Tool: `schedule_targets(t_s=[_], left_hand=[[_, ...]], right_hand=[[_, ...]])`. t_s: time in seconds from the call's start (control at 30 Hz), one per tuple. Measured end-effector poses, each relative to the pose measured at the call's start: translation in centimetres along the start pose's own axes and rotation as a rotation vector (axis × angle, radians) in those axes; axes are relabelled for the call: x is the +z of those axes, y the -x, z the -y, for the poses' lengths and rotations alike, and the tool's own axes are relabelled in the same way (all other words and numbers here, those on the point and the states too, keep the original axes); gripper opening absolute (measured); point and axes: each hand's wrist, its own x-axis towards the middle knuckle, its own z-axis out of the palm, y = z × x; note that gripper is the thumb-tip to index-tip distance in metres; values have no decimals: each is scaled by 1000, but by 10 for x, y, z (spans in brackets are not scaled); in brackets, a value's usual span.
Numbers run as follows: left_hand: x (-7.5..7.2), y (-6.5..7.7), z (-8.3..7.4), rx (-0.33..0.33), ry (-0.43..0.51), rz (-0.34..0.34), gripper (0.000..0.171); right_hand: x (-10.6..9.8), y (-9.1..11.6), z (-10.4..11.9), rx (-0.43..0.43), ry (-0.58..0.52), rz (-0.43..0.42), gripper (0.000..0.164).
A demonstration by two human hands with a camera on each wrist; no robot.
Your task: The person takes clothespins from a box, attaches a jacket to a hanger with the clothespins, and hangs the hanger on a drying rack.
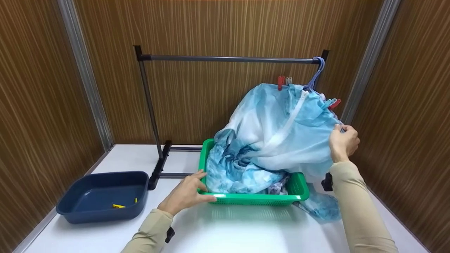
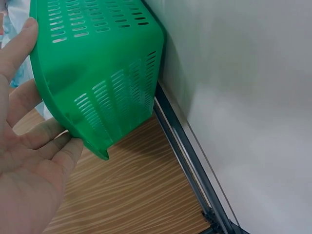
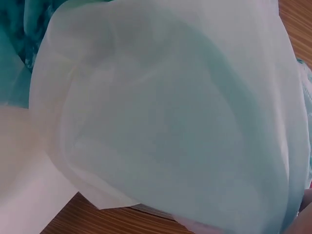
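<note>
A sheer blue-and-white garment (image 1: 260, 119) hangs from a purple hanger (image 1: 318, 72), its lower part bunched in a green basket (image 1: 253, 199). At the garment's right edge, my right hand (image 1: 344, 142) pinches the cloth by the hanger's lower end. Red and pale clothespins (image 1: 280, 83) sit along the top left, while blue and red clothespins (image 1: 330, 103) are on the right shoulder. My left hand (image 1: 186, 193) rests spread on the basket's front left corner, fingers fairly straight against the rim. Cloth fills most of the right wrist view and hides nearly all of that hand there.
The hanger hooks over the right end of a dark rack bar (image 1: 225, 59). A navy tub (image 1: 105, 214) with yellow clothespins (image 1: 119, 206) stands at left. Patterned cloth (image 1: 279, 186) lies in the basket, and blue cloth (image 1: 325, 207) trails onto the white table. Wood-grain walls enclose the back and sides.
</note>
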Motion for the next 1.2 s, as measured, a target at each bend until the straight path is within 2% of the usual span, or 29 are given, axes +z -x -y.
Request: schedule_targets(t_s=[0.1, 0.2, 0.3, 0.43, 0.57, 0.63, 0.8, 1.07, 1.2], left_hand=[[0, 0, 0, 1, 5, -1, 45], [0, 1, 1, -1, 6, 2, 44], [0, 1, 1, 2, 2, -1, 45], [0, 0, 1, 5, 2, -6, 46], [0, 0, 1, -5, 6, -7, 48], [0, 0, 0, -12, 7, -5, 48], [0, -2, -1, -29, -1, 3, 49], [-2, -2, -3, -39, -7, 12, 48], [-2, -2, -3, -29, -16, 13, 48]], right_hand=[[0, 0, -4, -11, 1, -2, 51], [0, 1, -8, -60, 5, -22, 50], [1, 4, -12, -182, 10, -72, 46], [8, 11, -11, -403, 49, -123, 39], [19, 18, -9, -582, 107, -126, 34], [24, 21, -9, -636, 136, -114, 32], [38, 29, -6, -692, 216, -28, 27], [63, 54, 2, -747, 317, 247, 28], [77, 66, 7, -739, 380, 340, 32]])
